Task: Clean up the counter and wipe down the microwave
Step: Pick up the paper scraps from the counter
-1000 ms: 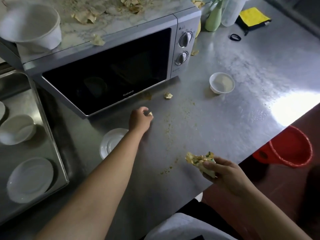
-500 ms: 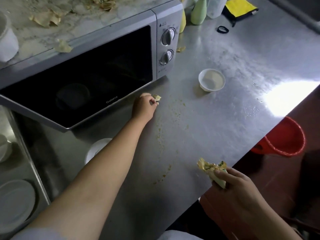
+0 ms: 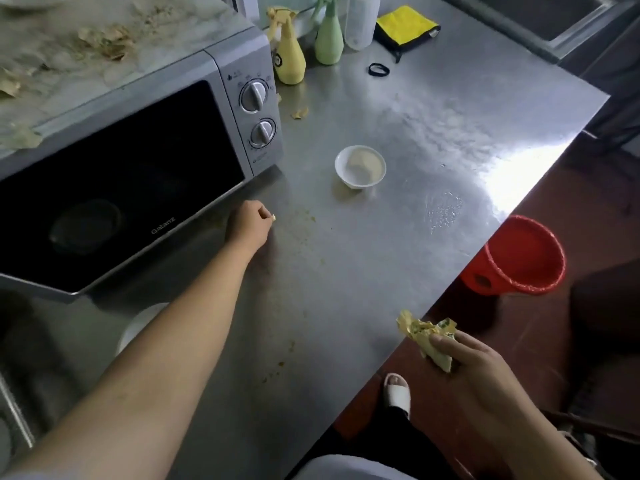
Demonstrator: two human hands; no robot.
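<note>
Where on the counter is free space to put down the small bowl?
Free: the wide patch right of the bowl, toward the counter edge above the red bucket. Also the near strip between both arms, though crumb-specked. Crowded: the back, by the bottles and yellow cloth.

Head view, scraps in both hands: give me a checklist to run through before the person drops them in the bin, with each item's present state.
1. Left hand pinches a small yellowish scrap: ok.
2. Right hand grips the crumpled yellow-green wad of scraps: ok.
3. Red plastic bucket stands open on the floor beside the steel counter: ok.
4. Counter cleared of scraps: not ok, a yellowish piece lies right of the silver microwave, crumbs remain.
5. Microwave top clean: not ok, torn scraps lie there.
6. Bucket lined or empty: cannot tell.
</note>
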